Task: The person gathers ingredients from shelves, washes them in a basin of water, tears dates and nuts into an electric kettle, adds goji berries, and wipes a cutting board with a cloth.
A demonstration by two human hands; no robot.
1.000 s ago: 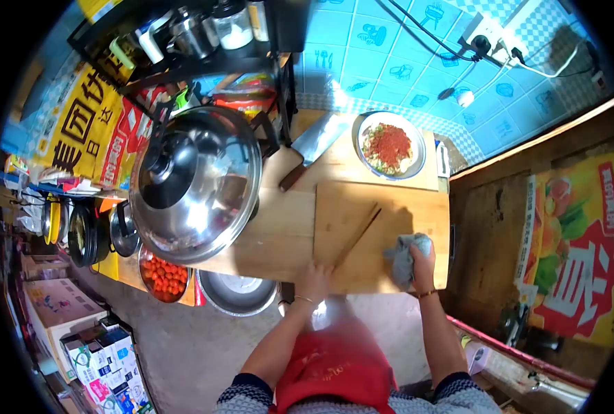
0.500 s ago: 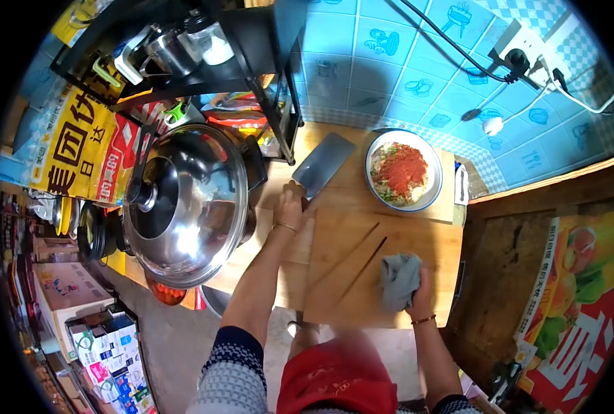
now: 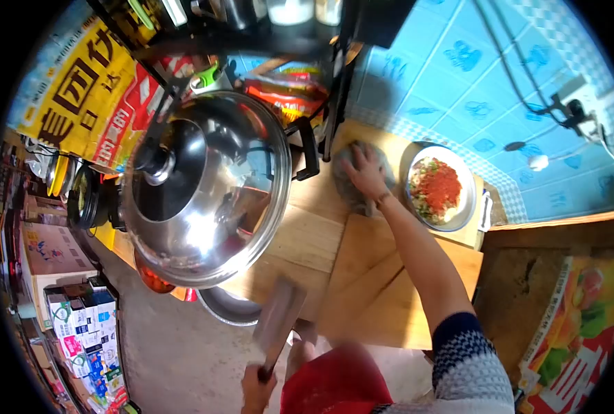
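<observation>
My left hand [image 3: 259, 386], low in the view, is closed round the handle of a cleaver [image 3: 279, 317]. The cleaver's blade points up, blurred, in front of the counter's near edge. At the back of the counter my right hand [image 3: 365, 171] lies with its fingers spread on a crumpled grey cloth [image 3: 348, 195], pressing it down. Right of that hand stands a white bowl [image 3: 470, 207] of chopped food topped with red powder [image 3: 439, 185]. Under my right forearm lies a wooden cutting board [image 3: 362, 303] with a thin dark stick or mark on it.
A large lidded steel pot [image 3: 252, 200] fills the counter's left side, its black side handle [image 3: 308, 148] jutting toward my right hand. A black rack [image 3: 338, 90] rises behind. A metal basin [image 3: 231, 308] sits low below the pot. Cables and plugs [image 3: 576, 114] hang on the tiled wall.
My left hand has taken up the cleaver and brought it toward my body. My right hand has carried the grey cloth from the cutting board to where the cleaver lay. The view has shifted.
</observation>
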